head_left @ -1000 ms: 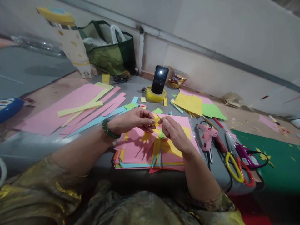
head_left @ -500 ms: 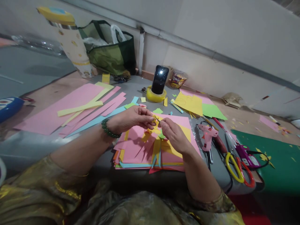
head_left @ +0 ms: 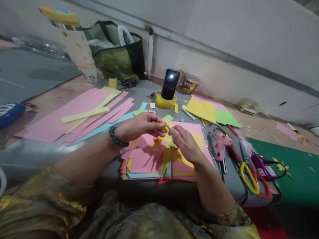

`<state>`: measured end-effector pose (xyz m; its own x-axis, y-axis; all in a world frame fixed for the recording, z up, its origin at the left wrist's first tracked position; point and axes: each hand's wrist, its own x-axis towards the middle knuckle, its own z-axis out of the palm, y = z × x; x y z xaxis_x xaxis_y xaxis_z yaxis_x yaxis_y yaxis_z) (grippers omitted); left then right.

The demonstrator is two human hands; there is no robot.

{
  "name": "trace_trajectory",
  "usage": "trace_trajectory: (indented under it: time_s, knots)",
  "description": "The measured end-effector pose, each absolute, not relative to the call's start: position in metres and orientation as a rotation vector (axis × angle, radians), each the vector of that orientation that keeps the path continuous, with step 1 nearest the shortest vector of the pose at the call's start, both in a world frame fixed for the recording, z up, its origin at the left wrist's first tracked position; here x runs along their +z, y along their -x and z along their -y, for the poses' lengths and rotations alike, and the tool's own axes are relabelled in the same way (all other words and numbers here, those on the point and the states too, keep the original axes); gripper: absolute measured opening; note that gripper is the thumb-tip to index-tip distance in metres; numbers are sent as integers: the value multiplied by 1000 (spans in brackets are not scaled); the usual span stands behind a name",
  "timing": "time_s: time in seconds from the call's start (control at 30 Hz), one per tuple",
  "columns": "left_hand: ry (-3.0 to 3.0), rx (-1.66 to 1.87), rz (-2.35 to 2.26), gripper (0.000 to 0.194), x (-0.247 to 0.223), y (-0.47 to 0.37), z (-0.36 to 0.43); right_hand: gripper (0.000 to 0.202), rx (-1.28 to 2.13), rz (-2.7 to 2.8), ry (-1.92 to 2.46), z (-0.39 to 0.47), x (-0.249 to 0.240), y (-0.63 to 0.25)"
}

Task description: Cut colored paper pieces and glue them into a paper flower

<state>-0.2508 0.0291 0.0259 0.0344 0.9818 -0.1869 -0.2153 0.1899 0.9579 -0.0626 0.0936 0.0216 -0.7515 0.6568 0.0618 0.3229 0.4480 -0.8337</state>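
The grey table [head_left: 147, 89] took up most of the space in front of the person, with a green bag [head_left: 119, 61] near the wall and a tall tumbler [head_left: 78, 49] leaning in my view just beside it. Nearer the person's body lay a stack of coloured paper [head_left: 139, 164], its edges uneven. To the right of it I could see scissors [head_left: 253, 182] with yellow and red handles, and a pink glue gun [head_left: 221, 142].

Over the stack, the left hand [head_left: 147, 124] had its thumb and forefinger pinched together on a yellow paper piece [head_left: 164, 125], the other fingers curled loosely beneath. The right hand [head_left: 183, 139] was closed more firmly, thumb against bent forefinger, gripping a slim dark tool [head_left: 167, 126] whose tip met the paper or nearly did; I couldn't tell which. A small green scrap [head_left: 171, 143] showed just below; whether it was joined to the yellow, I couldn't say.

That yellow paper looked to me almost weightless, easily bent and quick to crease or tear. An edge seemed the place to take it, with a light fingertip pinch, and the tool by its shank, away from the tip.
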Motion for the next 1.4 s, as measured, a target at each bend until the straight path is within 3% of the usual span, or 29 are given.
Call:
trace_trajectory:
  time_s: [1.4]
  knots:
    - [-962,1066,-1136,22,31,255,-27,38,1221,2422,797,-99,29,54]
